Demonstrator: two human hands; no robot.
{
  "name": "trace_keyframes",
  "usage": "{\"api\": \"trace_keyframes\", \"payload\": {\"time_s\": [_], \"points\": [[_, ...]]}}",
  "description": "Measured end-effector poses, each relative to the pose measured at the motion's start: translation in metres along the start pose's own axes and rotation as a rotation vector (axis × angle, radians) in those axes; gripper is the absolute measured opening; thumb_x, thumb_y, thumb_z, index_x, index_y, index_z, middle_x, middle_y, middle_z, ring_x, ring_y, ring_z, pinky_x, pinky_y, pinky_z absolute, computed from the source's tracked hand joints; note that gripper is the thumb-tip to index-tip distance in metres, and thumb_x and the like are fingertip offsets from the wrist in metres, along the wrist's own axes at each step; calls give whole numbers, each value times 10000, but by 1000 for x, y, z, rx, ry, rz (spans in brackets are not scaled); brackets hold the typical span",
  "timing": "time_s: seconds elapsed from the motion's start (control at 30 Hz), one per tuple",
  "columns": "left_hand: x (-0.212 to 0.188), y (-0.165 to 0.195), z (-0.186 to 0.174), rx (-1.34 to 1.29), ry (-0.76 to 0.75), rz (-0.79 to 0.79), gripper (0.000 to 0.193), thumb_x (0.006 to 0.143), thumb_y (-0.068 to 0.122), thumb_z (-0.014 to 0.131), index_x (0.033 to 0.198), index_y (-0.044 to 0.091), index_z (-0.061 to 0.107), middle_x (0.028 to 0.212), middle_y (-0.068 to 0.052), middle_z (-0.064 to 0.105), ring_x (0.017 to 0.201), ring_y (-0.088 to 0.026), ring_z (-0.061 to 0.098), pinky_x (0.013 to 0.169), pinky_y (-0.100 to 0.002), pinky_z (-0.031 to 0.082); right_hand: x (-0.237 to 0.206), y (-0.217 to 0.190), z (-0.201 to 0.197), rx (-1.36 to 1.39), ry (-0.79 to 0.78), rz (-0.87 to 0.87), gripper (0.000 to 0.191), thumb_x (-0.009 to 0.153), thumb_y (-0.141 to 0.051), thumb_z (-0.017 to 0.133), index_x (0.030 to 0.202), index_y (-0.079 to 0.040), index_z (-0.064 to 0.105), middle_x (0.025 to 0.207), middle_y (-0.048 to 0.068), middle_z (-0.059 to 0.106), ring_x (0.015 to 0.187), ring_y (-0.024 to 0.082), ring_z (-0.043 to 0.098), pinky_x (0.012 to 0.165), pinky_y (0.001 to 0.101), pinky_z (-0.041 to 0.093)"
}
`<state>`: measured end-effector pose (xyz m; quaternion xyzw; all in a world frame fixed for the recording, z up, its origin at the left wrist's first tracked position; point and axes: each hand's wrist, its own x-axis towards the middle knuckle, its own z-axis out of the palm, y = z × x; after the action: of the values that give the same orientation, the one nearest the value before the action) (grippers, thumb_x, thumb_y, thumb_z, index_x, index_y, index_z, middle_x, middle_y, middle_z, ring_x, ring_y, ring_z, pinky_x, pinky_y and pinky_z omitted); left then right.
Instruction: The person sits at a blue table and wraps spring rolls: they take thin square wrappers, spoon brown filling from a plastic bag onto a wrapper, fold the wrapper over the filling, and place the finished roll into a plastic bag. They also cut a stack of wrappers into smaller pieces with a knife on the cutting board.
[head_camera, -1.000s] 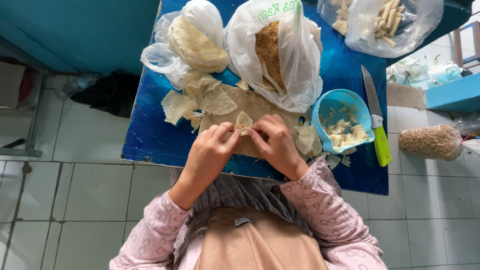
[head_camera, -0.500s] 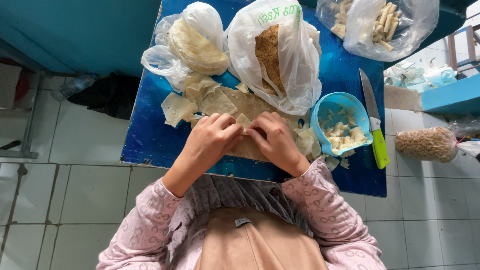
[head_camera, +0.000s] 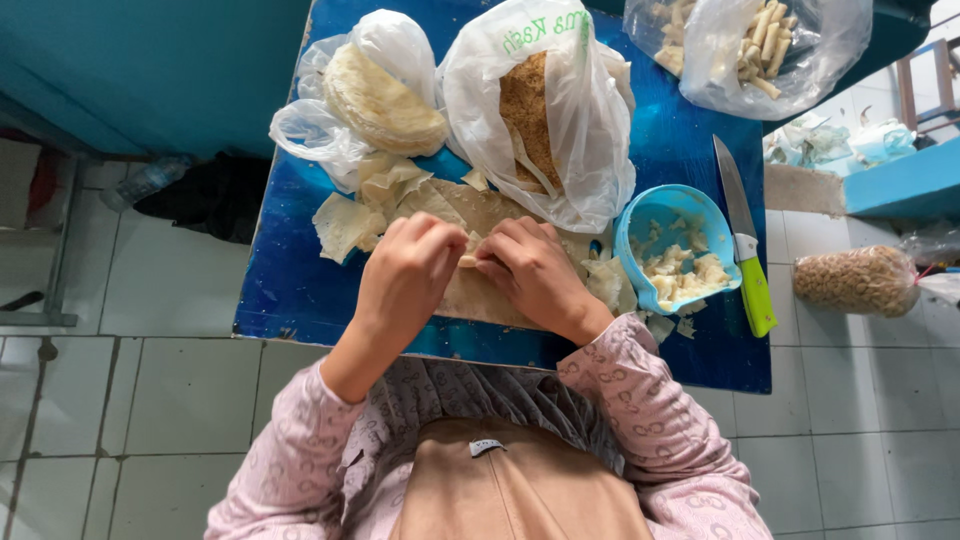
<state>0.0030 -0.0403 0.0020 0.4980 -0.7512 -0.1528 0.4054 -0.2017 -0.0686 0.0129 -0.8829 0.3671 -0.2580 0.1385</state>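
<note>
My left hand (head_camera: 404, 275) and my right hand (head_camera: 531, 272) meet over a thin pale wrapper sheet (head_camera: 480, 290) lying on the blue table (head_camera: 290, 290). Both hands pinch a small folded piece of the wrapper (head_camera: 468, 252) between the fingertips. What lies inside the fold is hidden by my fingers. A blue bowl (head_camera: 640, 215) with pale filling chunks stands just right of my right hand. Torn wrapper scraps (head_camera: 345, 225) lie left of my left hand.
A clear bag of round wrappers (head_camera: 385, 100) and a white bag holding brown crumbs (head_camera: 530, 110) sit at the back. A bag of rolled sticks (head_camera: 760, 45) is far right. A green-handled knife (head_camera: 745, 250) lies beside the bowl. A bag of peanuts (head_camera: 855, 282) rests on the tiled floor.
My hands have closed in over the wrapper piece, the fingers curling tighter around the fold. Everything else on the table stays where it was.
</note>
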Motion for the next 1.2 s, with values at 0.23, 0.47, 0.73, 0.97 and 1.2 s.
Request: {"api": "trace_keyframes", "payload": {"time_s": [0.23,0.47,0.73,0.97,1.2], "points": [[-33,12,-4,298,-15,288,351,831,116,671,1178,76,699,1147,-45,675,1086,-238,631,947,-388,486,-19,-7,2,31,7,-29,120,884,-139,722,994,-99,696,1023,60,658,1016,278,614,886,419,435],[-40,17,3,528,-46,315,346,848,131,645,1181,61,706,1125,-43,658,1096,-211,614,946,-364,473,-30,-19,3,-80,188,-10,190,859,-124,763,1042,-96,717,1030,57,656,1014,269,621,906,411,439],[-26,6,0,122,-105,72,169,928,177,715,1088,127,693,1071,-47,659,1047,-267,607,893,-394,470,-19,-15,3,-116,85,-110,165,878,-127,735,1031,-85,691,1062,56,668,1037,253,623,925,414,429],[-26,7,-2,1,-57,137,363,899,111,693,1251,60,620,1172,-75,666,1104,-293,618,930,-425,477,-14,-9,-2,-100,-45,-97,134,904,-164,728,992,-87,664,1026,59,654,1008,267,605,911,420,422],[-34,4,10,362,-47,191,342,856,117,670,1197,85,682,1169,-37,663,1118,-235,612,957,-387,472,-20,-10,8,-61,77,0,101,928,-132,729,1022,-105,705,1031,29,671,994,247,623,913,399,429]]}}
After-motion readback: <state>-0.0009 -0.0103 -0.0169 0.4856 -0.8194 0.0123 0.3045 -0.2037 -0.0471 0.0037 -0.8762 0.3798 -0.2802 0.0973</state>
